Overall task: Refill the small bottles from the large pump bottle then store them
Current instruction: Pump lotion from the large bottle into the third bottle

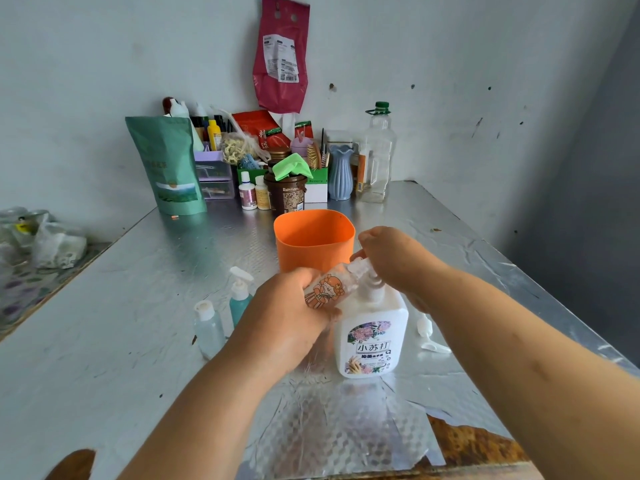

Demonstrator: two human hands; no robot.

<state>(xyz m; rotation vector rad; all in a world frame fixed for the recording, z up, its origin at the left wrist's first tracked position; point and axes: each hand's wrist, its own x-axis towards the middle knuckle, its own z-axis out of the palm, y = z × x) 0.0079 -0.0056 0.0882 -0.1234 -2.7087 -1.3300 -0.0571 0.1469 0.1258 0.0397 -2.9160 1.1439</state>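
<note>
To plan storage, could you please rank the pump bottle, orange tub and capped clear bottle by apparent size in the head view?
1. Pump bottle and orange tub: alike; the tub sits farther, partly hidden.
2. Capped clear bottle: smallest.

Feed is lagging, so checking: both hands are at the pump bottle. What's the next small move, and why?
Probably press the pump head down: the left hand holds the small bottle tilted, mouth toward the spout of the large pump bottle, and the right hand sits on the pump.
</note>
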